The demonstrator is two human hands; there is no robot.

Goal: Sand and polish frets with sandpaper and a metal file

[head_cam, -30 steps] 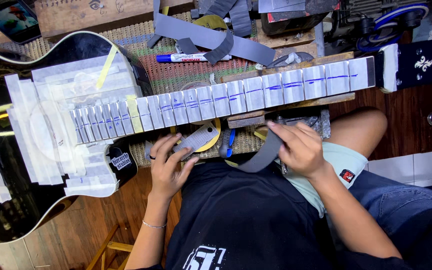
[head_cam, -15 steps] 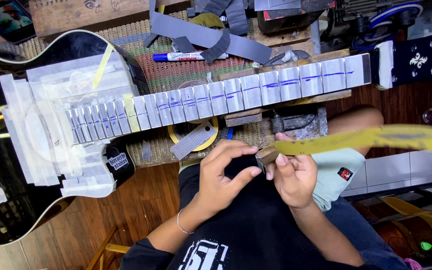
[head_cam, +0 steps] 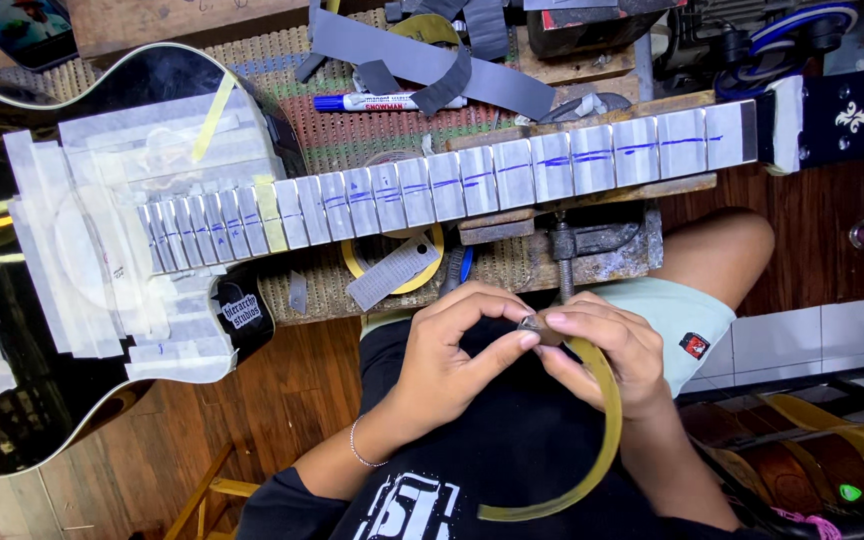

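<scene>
Black guitar (head_cam: 42, 400) across desk (head_cam: 332, 290), taped neck (head_cam: 452, 185) running left-right, well above hands. Yellow strip (head_cam: 607, 420) curves down from right hand (head_cam: 602, 350) over lap. Left hand (head_cam: 452, 350) pinches strip's small dark tip (head_cam: 530, 323); both hands closed, fingertips meeting.

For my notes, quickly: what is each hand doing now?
Left hand: pinching the end of the yellowish strip.
Right hand: gripping the same strip.

Left hand (head_cam: 447, 365): raised in front of the body, palm inward, thumb and forefinger pinched together at their tips. Right hand (head_cam: 602, 350): just beside it, fingers curled, fingertips meeting the left's; both forearms bent inward.
</scene>
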